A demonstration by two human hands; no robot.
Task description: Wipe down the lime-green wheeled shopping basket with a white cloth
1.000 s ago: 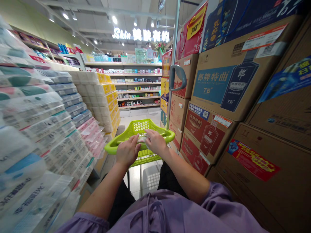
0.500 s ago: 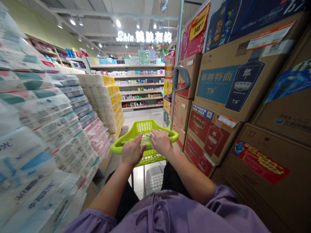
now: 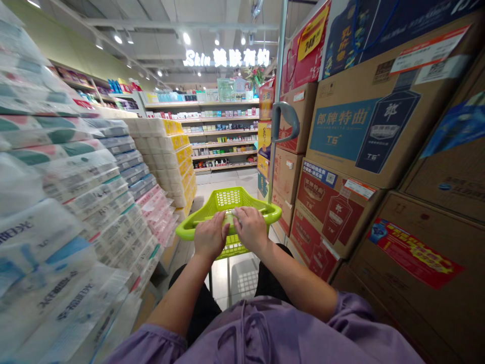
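In front of me is a lime-green shopping cart with a perforated plastic basket. Its thick, curved handle runs across the near side. My left hand is closed over the middle of this handle, thumb toward the right. Just beside it, my right hand also grips the handle, its fingers bent forward over the bar. A small whitish thing shows by the right fingertips; I cannot make out what it is. The undersides of both hands are hidden.
Wrapped paper packs are piled along the left, with a yellow-and-white stack beyond. Cartons rise on the right behind a metal pole with a grey hook-shaped handle. Stocked shelves stand ahead past the tiled floor.
The right fingers have settled lower on the handle, and the white thing by them shows less. The left hand has closed a little more over the bar. The view has shifted slightly.
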